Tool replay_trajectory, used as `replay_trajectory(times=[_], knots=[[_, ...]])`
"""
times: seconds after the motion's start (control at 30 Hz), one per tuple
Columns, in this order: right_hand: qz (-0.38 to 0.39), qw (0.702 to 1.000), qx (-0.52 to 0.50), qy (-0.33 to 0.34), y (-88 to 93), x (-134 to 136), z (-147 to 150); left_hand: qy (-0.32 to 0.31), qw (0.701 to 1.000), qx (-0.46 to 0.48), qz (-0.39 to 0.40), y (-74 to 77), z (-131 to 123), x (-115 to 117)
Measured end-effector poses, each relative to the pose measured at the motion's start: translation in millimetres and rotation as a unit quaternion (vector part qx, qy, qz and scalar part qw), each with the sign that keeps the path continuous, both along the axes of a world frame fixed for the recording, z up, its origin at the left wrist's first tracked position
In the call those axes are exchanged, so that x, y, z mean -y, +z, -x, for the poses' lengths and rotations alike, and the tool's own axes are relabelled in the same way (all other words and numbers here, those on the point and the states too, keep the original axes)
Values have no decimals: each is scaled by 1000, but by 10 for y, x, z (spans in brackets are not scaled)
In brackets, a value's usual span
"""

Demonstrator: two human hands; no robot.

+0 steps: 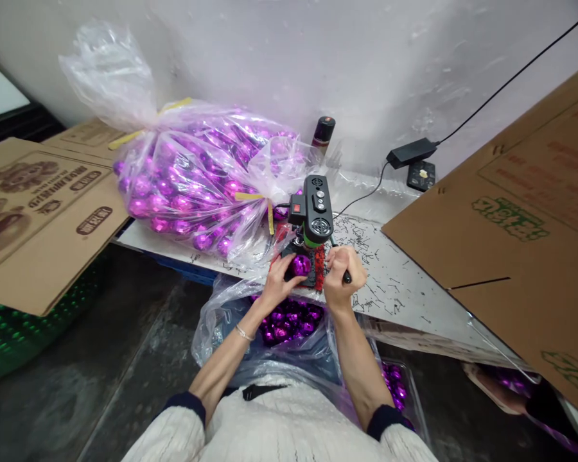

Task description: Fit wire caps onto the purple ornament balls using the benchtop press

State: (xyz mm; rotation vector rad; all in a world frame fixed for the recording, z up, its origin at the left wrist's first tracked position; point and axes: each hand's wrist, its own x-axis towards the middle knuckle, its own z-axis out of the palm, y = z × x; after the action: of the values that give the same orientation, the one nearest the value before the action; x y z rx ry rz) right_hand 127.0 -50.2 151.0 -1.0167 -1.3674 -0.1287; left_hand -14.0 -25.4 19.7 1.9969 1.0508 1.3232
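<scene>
My left hand (280, 279) has its fingers curved around a shiny purple ball (300, 265), thumb on the near side. The ball sits on the base of a small black press-like machine (319, 208) with a red switch and a green band. My right hand (344, 273) is closed in a fist around the machine's lever handle (347, 277), whose black end shows below the fist. Below my hands, an open clear bag (212, 324) holds many purple balls (293, 321). Red material (320, 260) lies beside the machine's base.
A tied clear bag of purple balls (187, 179) lies at the back left. Cardboard boxes (48, 212) (520, 224) flank the table. A spray can (323, 131) and a power adapter (411, 153) with its cable are near the wall. Small dark bits litter the white tabletop (390, 282).
</scene>
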Motion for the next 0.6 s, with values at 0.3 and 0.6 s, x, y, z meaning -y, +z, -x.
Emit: replay_trajectory(times=[0.3,0.6], knots=[[-26,999,34,7,-208,49,10,-56,983,-141,-101,-101,265,758],[-16,1000,23,10,-266,71,12,113,989,-97,2,451,276,-836]])
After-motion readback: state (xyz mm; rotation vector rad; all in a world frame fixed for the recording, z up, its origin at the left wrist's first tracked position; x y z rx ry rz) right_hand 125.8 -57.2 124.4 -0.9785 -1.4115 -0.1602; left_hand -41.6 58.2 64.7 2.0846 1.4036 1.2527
